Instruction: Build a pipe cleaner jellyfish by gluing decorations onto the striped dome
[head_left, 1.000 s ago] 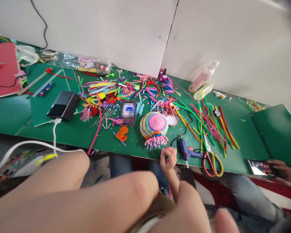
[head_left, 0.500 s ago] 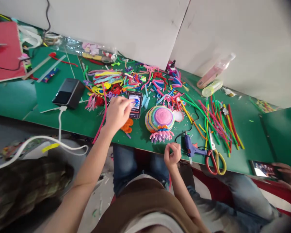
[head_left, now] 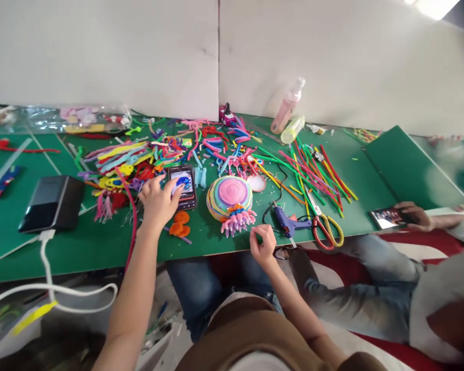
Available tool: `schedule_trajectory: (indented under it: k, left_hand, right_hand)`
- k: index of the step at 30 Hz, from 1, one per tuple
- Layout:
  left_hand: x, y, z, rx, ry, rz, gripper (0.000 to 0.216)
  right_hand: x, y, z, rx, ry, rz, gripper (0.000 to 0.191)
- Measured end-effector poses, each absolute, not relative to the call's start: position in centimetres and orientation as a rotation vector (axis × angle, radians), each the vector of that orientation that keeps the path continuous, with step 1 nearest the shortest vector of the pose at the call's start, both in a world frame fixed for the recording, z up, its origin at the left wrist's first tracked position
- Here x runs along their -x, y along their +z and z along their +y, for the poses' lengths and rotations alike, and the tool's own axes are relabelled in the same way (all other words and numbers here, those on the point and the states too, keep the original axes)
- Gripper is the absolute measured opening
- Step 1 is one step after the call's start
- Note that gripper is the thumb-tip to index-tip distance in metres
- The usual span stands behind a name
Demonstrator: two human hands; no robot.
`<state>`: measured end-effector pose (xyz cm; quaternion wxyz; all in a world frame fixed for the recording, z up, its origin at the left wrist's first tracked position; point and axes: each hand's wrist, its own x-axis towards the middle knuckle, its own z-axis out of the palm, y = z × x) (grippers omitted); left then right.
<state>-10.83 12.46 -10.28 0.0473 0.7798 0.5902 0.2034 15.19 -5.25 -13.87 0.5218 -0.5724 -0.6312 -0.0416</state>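
Note:
My left hand (head_left: 159,201) is at the left side of a phone (head_left: 187,193) lying on the green table, fingers spread, the thumb over the edge of its lit screen. A blue shape shows on that screen. Loosely curled, my right hand (head_left: 263,242) rests at the table's front edge with nothing visible in it. Between the hands sits a round, coiled, multicoloured pipe-cleaner piece (head_left: 232,198) with a pink and purple fringe (head_left: 238,222). Orange pipe-cleaner discs (head_left: 180,225) lie below the phone. Just right of my right hand is a blue glue gun (head_left: 288,222).
Scissors (head_left: 327,231) lie beyond the glue gun, near loose pipe cleaners (head_left: 313,175). Bundled pipe cleaners (head_left: 119,157) fill the back. A dark box-shaped device (head_left: 54,203) with a white cable stands left. Bottles (head_left: 288,105) lean by the wall. Another person's hand (head_left: 415,215) holds a phone.
My view has turned, so the table sits further left in the picture. My left hand has gone from pointing onto the phone screen to spread fingers beside it. The right hand remains curled.

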Motion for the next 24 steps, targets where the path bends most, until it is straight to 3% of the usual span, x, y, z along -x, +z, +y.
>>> schedule_trajectory:
  k: [9,17,24]
  left_hand:
    - [10.9,-10.7,13.1,-2.248,0.809,1.881,0.042]
    - [10.7,-11.1,13.1,-2.241,0.587,1.815,0.052]
    - [11.2,-11.5,12.3,-2.233,1.204,1.82,0.051]
  right_hand:
    - [-15.2,-13.7,-5.1,1.34,-0.13,-1.532,0.026]
    - [-15.7,-13.9,-5.1,1.307,-0.111,-1.581,0.026]
    - [-15.6,-13.8,-5.0,1.327,-0.106,-1.579,0.025]
